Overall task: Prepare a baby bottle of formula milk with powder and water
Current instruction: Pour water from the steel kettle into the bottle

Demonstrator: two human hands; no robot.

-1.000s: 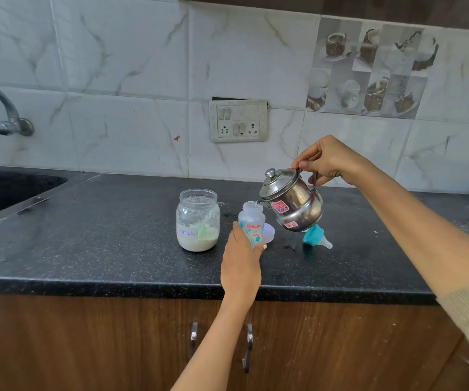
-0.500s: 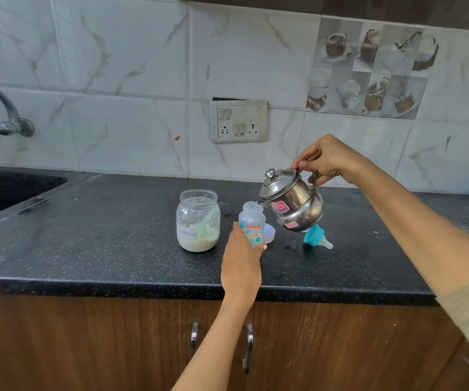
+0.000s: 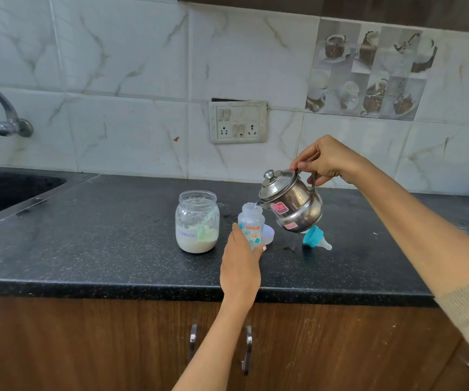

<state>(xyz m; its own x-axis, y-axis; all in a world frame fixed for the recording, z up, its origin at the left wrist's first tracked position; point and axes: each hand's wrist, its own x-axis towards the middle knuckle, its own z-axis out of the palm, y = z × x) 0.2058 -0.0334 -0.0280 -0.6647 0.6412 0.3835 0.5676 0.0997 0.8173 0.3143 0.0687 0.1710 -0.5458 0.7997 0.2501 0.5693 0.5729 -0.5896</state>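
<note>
"LuvLap" on bottle (image 3: 251,224); "Formula" on jar (image 3: 197,221).

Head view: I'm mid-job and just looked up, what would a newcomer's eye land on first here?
The steel kettle, tipped in the right hand at centre-right, its spout at the mouth of the baby bottle, which the left hand grips on the black counter. To the bottle's left stands an open jar labelled formula; to its right lies the teal teat cap.
</note>
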